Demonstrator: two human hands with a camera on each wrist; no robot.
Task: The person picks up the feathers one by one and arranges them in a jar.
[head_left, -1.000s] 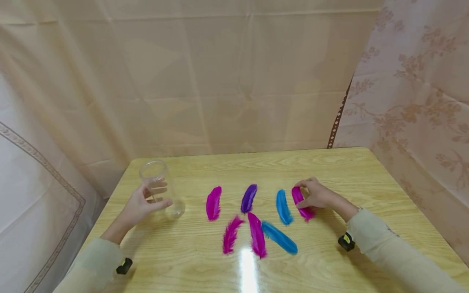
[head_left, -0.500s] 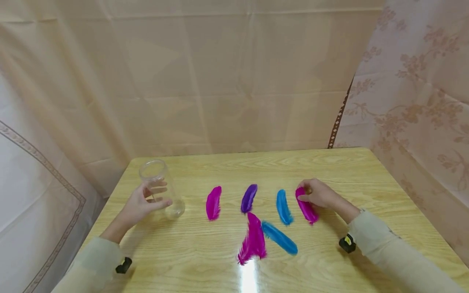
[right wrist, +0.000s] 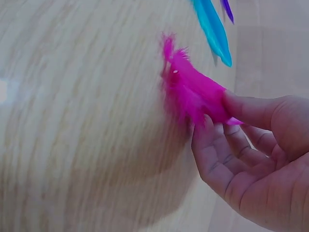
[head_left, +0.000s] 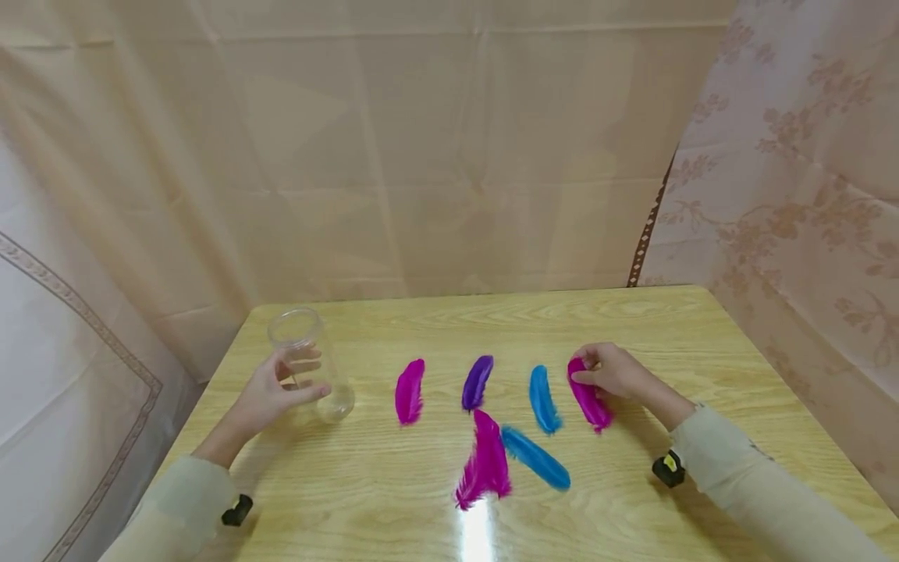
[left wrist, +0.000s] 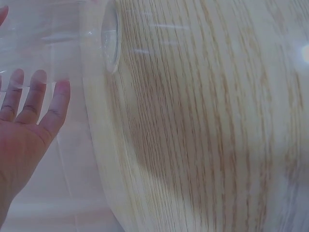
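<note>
While the right hand [head_left: 609, 370], its thumb and fingers brought together, pinches one end of a soft magenta feather [head_left: 588, 402] near the worktop's right side, the left hand [head_left: 272, 389] curves its spread fingers and thumb round a clear, see-through cylindrical jar [head_left: 330, 371] on the left. Beneath the right cuff sits a small black box with a yellow patch [head_left: 669, 468]; any marking on it is too small to read.

The jar's transparent wall is hard to make out, and the left wrist view cuts off its upper part and the thumb. Whether the held feather's downy end touches the surface cannot be told.

Between the hands lie a broad magenta feather [head_left: 409, 393], a curved purple feather [head_left: 477, 382], an upright-lying blue feather [head_left: 544, 400], a slanting blue feather [head_left: 537, 459] and an overlapping magenta pair [head_left: 486, 464], whose shared edge is unclear.

The pale wood-grain worktop [head_left: 382, 507] carries a white glare [head_left: 477, 531] at the near edge. Behind it hangs creased beige cloth [head_left: 449, 156], with pinkish floral cloth [head_left: 808, 172] to the right and white cloth with a brown patterned band [head_left: 77, 359] to the left.
</note>
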